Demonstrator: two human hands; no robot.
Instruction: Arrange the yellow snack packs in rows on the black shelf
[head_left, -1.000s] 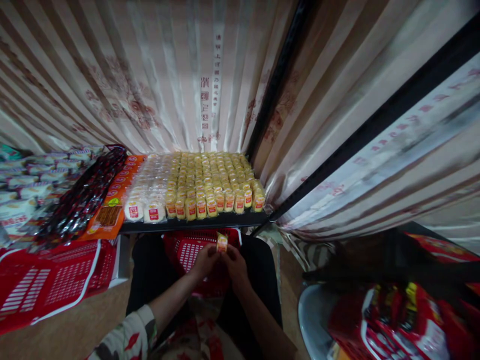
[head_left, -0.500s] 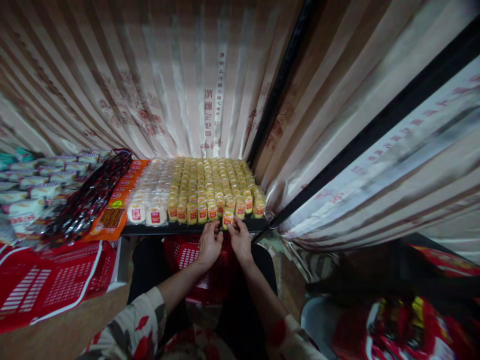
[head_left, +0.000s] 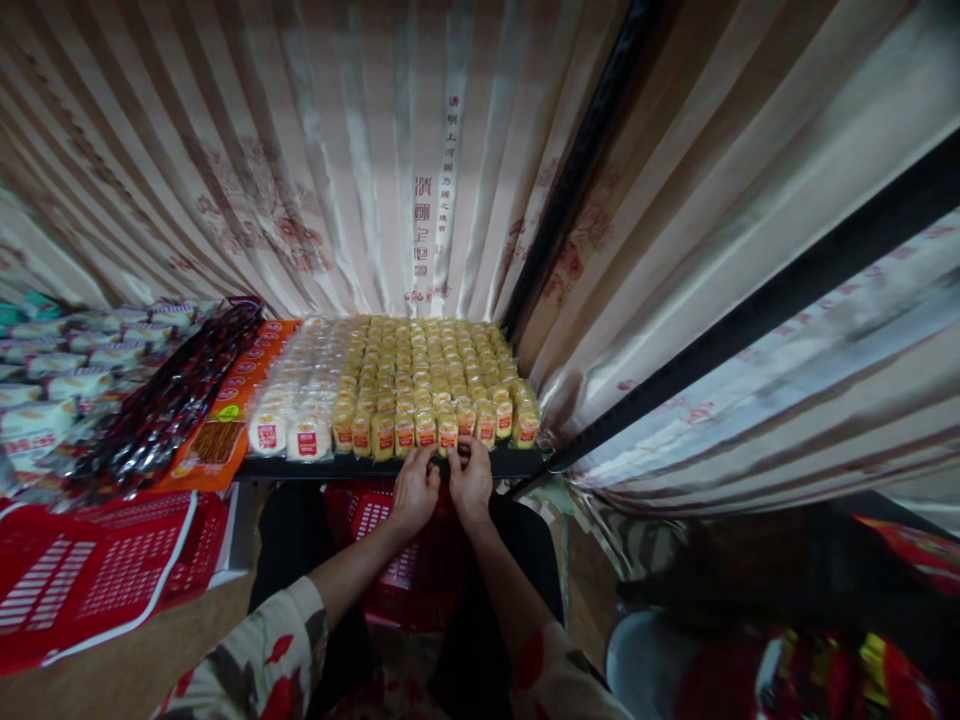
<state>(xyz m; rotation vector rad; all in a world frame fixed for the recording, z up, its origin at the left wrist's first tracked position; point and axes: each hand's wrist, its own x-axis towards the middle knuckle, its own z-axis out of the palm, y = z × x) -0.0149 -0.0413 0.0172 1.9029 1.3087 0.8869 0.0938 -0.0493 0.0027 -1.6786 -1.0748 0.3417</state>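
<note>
Several rows of small yellow wrapped snack cakes (head_left: 420,375) with red labels stand upright on a dark shelf (head_left: 352,467). One yellow snack cake (head_left: 448,430) in the front row stands between my two hands. My left hand (head_left: 415,490) has its fingers curled, tips at the lower left of that cake. From the lower right, my right hand (head_left: 471,487) has bent fingers against the same cake, close to its neighbour on the right. The fingertips partly hide the cake's base. White wrapped round cakes (head_left: 306,437) line up to the left of the yellow ones.
Left lie an orange snack packet (head_left: 217,440), dark shiny long packets (head_left: 157,410) and white packets (head_left: 75,385). Red baskets stand below left (head_left: 97,570) and between my knees (head_left: 416,580). Curtains (head_left: 360,180) hang behind; a black pole (head_left: 720,330) slants right.
The yellow cake between my hands has moved back and slightly left into the front row. Both hands moved slightly left with it. The view has shifted a little.
</note>
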